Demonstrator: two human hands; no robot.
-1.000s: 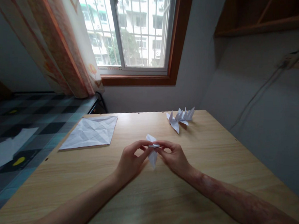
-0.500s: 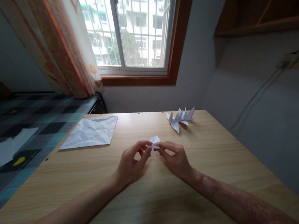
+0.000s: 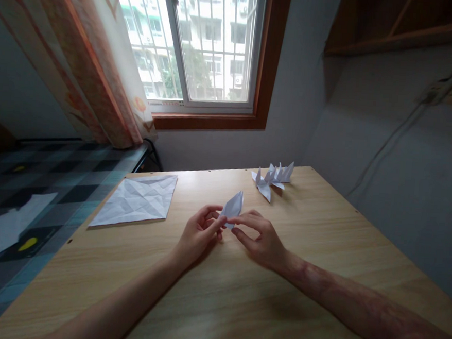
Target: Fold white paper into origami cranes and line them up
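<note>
Folded paper (image 3: 232, 206), white: right of the creased sheet (image 3: 140, 200). Left hand (image 3: 198, 230): pinched on it. Right hand (image 3: 263, 239): fingertips at its lower edge, grip unclear. Handling advised: light pinch, edges aligned, creases pressed.

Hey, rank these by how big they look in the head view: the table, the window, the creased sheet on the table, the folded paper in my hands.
1. Table
2. Window
3. Creased sheet
4. Folded paper

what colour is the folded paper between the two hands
White; the folded paper shows best in the head view.
</note>
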